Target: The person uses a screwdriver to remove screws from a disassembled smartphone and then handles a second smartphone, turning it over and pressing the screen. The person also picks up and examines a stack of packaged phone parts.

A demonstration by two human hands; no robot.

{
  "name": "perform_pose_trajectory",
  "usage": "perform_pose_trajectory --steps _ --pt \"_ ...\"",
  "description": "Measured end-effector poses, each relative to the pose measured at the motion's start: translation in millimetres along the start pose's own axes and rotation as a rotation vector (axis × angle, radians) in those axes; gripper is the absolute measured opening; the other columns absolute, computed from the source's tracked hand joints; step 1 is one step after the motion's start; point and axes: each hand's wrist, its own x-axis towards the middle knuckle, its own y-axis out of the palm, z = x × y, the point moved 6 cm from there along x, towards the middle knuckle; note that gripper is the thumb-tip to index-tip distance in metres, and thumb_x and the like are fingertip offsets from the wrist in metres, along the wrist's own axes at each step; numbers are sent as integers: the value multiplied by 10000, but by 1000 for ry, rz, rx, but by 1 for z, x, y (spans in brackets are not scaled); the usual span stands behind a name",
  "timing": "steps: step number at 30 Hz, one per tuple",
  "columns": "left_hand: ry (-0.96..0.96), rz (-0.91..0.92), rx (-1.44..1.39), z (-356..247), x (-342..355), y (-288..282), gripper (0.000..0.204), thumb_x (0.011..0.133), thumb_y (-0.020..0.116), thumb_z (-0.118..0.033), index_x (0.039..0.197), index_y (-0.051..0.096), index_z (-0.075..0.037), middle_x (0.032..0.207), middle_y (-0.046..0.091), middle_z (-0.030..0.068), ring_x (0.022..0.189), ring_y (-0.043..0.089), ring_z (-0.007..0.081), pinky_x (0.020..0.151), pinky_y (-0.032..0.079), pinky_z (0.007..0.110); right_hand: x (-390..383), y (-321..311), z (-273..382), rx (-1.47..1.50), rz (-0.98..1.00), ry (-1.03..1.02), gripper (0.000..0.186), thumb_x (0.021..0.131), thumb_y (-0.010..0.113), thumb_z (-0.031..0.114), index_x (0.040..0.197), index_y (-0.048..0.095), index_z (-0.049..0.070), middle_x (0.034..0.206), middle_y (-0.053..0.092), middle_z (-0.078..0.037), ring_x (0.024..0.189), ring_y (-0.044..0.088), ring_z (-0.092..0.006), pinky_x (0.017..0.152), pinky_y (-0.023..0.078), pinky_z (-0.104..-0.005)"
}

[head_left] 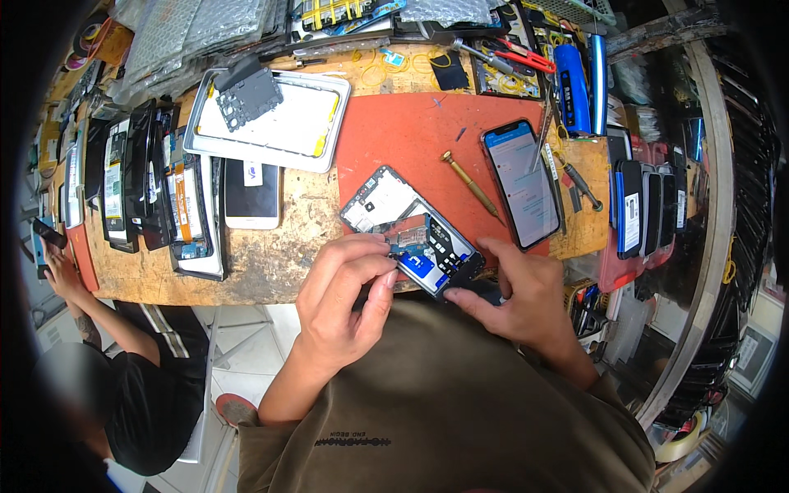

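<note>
An opened smartphone (pixel 386 200), its circuit board and blue and black inner parts bare, lies tilted over the near edge of the red mat (pixel 394 123). My right hand (pixel 522 292) grips its lower right end between thumb and fingers. At the phone's left edge, the fingers of my left hand (pixel 345 287) are pinched together over the board; whatever they hold is hidden or too small to name. To the right on the mat lie a brass-coloured screwdriver (pixel 471 187) and a phone with a lit screen (pixel 523 185).
A white tray (pixel 339 90) holding a dark grey part (pixel 249 99) stands at the back left, beside a white-fronted phone (pixel 253 197). Several phone shells (pixel 123 181) crowd the left. Rightward are a blue cylinder (pixel 569 86) and tweezers (pixel 544 123). Another person's arm (pixel 123 324) reaches the bench.
</note>
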Motion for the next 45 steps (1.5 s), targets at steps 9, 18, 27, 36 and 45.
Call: perform_pose_trajectory --steps 9,18,27,36,45 --pt "-81 -59 -18 4 2 -10 115 899 737 61 1001 698 28 1000 738 166 934 752 305 791 597 372 46 10 32 -8 2 -329 374 835 765 79 1207 729 62 723 647 -61 591 664 -261 530 501 -388" --pt "133 265 311 25 50 -9 194 803 796 24 953 684 -26 937 706 94 978 666 323 875 535 417 43 10 28 -16 26 -316 278 865 749 3 1137 752 58 729 659 -75 627 679 -266 553 500 -394" --pt "59 331 172 31 62 -13 192 815 762 93 928 633 7 948 678 126 920 690 303 799 553 387 42 16 18 61 -19 -308 270 864 748 -9 1129 747 43 773 713 -92 657 717 -268 566 531 -380" --pt "-2 130 148 41 58 -24 174 828 763 121 930 674 12 1022 718 120 872 708 239 720 551 331 42 20 15 86 -48 -350 299 875 721 45 1173 740 59 723 645 -70 592 655 -266 545 505 -394" --pt "1 188 174 38 60 -10 208 789 755 146 927 662 21 982 683 136 901 703 298 766 556 377 38 20 15 82 -29 -337 336 836 716 53 1171 744 64 741 651 -71 612 662 -264 563 514 -390"
